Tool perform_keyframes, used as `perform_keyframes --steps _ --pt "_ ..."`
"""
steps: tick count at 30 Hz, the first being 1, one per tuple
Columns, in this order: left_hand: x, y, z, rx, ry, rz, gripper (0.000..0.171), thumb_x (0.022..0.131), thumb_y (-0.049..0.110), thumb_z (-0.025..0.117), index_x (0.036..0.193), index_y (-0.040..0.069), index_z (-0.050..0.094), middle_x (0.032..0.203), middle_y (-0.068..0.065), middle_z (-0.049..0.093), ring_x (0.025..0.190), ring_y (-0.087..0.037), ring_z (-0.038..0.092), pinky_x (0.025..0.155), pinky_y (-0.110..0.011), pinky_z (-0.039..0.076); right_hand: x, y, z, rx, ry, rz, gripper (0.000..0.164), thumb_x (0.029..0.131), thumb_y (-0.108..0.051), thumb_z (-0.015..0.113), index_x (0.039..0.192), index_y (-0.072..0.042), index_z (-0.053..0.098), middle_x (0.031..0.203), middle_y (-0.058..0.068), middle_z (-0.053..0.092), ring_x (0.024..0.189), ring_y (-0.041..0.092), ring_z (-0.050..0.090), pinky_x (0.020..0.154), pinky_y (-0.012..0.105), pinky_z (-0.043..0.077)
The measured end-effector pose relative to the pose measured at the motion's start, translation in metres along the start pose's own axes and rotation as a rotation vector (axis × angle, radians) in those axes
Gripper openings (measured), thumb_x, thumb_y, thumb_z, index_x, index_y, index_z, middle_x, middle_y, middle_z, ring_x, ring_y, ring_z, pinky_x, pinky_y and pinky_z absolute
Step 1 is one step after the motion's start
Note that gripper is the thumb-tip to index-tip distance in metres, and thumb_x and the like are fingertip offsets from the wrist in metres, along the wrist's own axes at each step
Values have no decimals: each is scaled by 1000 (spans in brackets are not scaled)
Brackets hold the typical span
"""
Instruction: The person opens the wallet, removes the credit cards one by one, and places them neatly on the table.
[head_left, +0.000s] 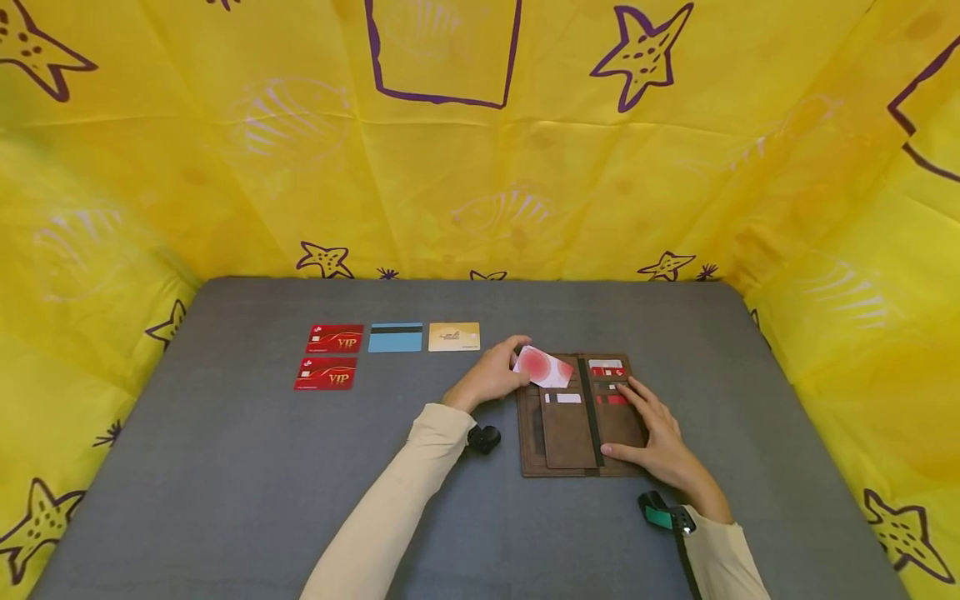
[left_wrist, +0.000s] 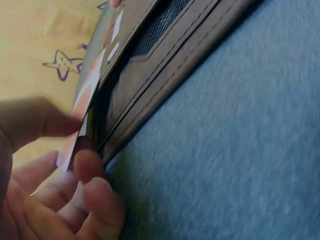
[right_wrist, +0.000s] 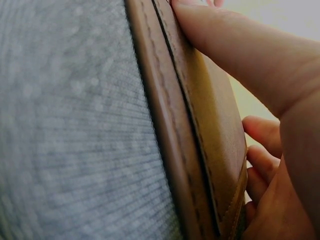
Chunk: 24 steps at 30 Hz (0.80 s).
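Note:
A brown wallet lies spread open on the table, with several cards in its slots. My left hand pinches a white and pink card over the upper part of the wallet's left side. In the left wrist view the thumb lies on one face of that card, the fingers behind it. My right hand rests on the wallet's right side, thumb near the dark fold and fingers by the outer edge. Thumb and fingers are spread over the brown cover in the right wrist view.
Two red VIP cards lie one below the other on the grey table, left of the wallet. Beside the upper one are a blue card and a gold card. Yellow patterned cloth rises behind and at both sides.

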<state>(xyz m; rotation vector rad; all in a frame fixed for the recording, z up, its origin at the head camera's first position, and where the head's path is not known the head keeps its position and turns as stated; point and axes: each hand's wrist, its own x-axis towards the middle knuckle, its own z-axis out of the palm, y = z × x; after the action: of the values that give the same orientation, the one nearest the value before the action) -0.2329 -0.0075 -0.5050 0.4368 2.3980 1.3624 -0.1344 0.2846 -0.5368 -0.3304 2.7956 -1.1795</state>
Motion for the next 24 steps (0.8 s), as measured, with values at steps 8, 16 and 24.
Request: perform_keyframes --steps 8,16,24 --pt "-2 -5 0 106 39 37 63 81 6 80 138 5 52 88 -9 66 71 -10 52 67 -23 42 0 0 0 -5 0 2 94 74 -30 85 152 -9 36 162 19 20 140 53 18 102 73 12" --pt "-8 -10 -4 195 114 22 59 78 18 85 130 11 59 79 -1 60 67 -12 51 64 -25 41 0 0 0 -3 -2 13 94 75 -31 85 152 -11 36 163 17 20 141 52 18 102 72 13" --pt "-18 -14 -10 194 183 4 60 77 20 87 129 13 60 75 1 56 65 -12 49 62 -26 38 0 -1 0 -4 -1 14 94 74 -31 85 152 -10 37 162 18 20 140 51 19 102 72 13"
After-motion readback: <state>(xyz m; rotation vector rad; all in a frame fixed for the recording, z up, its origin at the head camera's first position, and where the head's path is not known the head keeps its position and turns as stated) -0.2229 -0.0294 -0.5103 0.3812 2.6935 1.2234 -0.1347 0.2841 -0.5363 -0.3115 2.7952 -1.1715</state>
